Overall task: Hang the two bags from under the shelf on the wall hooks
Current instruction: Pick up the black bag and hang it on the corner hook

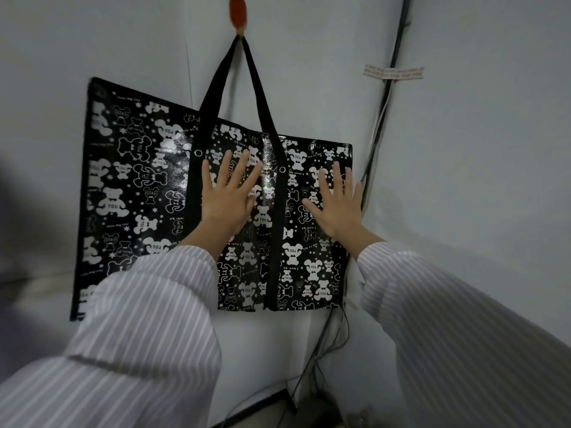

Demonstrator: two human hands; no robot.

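Black bear-print bag hangs from orange hook; left hand and right hand press it flat, fingers spread

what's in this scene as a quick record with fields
hook: orange-red oval wall hook
front bag: glossy black tote bag with white bear print, black strap handles looped over the hook
rear bag: matching black bear-print bag, left of and partly behind the front one; its hook unseen
hands: left hand and right hand both open, flat on the front bag
other: dark cables down the corner, pale tape strip across them
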